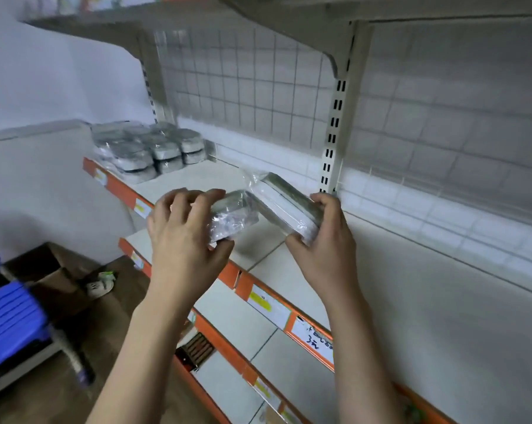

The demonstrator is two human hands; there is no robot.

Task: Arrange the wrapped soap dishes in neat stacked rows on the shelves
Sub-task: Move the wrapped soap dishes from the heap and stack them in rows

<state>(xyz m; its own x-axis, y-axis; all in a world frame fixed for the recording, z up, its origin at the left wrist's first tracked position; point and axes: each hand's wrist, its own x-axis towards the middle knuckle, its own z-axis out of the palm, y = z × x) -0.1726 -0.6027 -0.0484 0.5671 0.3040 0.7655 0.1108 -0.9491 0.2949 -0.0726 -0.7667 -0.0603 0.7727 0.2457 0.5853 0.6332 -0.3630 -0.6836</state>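
Note:
My left hand [183, 237] grips a plastic-wrapped soap dish [232, 217] from its left side, fingers curled over the top. My right hand [326, 240] holds a second wrapped soap dish [284, 203], white and silver, tilted with its far end raised. The two dishes meet end to end above the white shelf [411, 286]. On the shelf section further left [197, 179], several wrapped soap dishes [154, 151] stand in stacked rows at its far left end.
A wire grid back panel [243, 87] and a slotted upright [335, 123] stand behind the shelf. Orange price rails [267, 304] run along the shelf fronts. Lower shelves lie below. Blue crates [7, 325] and a cardboard box [53, 276] sit on the floor at left.

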